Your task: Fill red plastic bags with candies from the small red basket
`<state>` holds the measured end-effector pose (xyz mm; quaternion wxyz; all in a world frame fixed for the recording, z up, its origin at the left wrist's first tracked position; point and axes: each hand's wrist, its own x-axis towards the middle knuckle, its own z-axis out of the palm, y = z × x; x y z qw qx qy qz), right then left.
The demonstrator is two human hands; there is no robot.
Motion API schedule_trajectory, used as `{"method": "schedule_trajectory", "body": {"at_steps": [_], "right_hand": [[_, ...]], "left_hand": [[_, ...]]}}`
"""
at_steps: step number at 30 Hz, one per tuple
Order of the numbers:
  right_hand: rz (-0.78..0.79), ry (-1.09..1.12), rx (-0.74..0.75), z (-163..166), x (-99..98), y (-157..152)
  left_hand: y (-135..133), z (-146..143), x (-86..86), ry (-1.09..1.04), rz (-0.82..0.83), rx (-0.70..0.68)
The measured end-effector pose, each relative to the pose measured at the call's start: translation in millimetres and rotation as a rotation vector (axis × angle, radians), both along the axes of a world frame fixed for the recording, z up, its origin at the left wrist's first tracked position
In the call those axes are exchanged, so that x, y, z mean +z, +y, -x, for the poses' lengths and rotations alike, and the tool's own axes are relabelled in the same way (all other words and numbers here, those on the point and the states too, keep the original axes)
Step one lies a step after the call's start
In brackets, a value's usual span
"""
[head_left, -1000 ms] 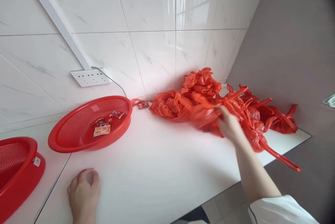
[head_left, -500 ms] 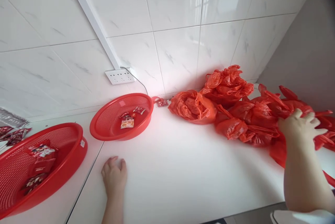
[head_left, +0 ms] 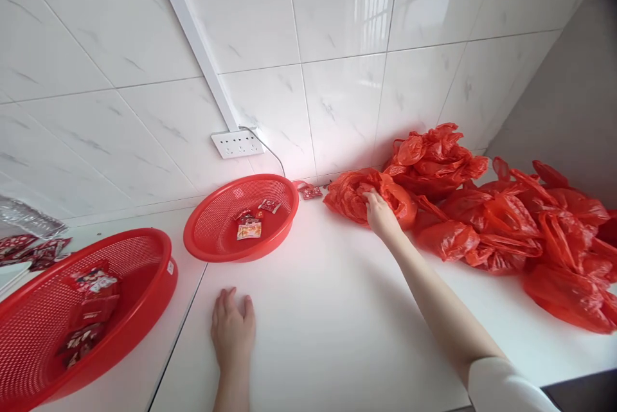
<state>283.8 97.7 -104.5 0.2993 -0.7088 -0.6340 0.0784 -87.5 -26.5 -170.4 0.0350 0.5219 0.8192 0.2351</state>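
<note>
My left hand (head_left: 233,325) rests on the white table, fingers a little curled and apart, holding nothing. In front of it stands a round red plastic basket (head_left: 212,250) with a few small snack packets (head_left: 249,230) inside. My right hand (head_left: 380,211) reaches into the crumpled top of a red plastic bag (head_left: 343,197) near the wall, its fingers closed on the thin film. Part of that bag is hidden behind the hand.
More filled red plastic bags (head_left: 501,219) are heaped to the right. A larger red basket (head_left: 159,283) with packets stands at the left. A small red packet (head_left: 310,193) lies by the wall, below a power socket (head_left: 238,143). A seam crosses the white table (head_left: 313,335).
My right hand has moved left from the heaped bags at the far right to the bag near the wall. A rounded bag now sits at the right front. My left hand stays on the table.
</note>
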Motion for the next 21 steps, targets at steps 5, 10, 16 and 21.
{"method": "schedule_trajectory", "body": {"at_steps": [5,10,16,21], "right_hand": [[0.132,0.002,-0.224,-10,-2.2,19],[-0.075,0.088,-0.231,-14,28.4,4],[-0.164,0.836,0.296,14,63.0,-39],[0.155,1.029,0.781,53,58.1,-69]], "left_hand": [[-3,6,-3.9,-0.027,-0.003,-0.026],[-3,8,-6.9,-0.034,0.007,-0.029],[-4,-20,23.0,-0.350,-0.223,-0.108],[7,-66,92.0,-0.807,-0.257,-0.371]]}}
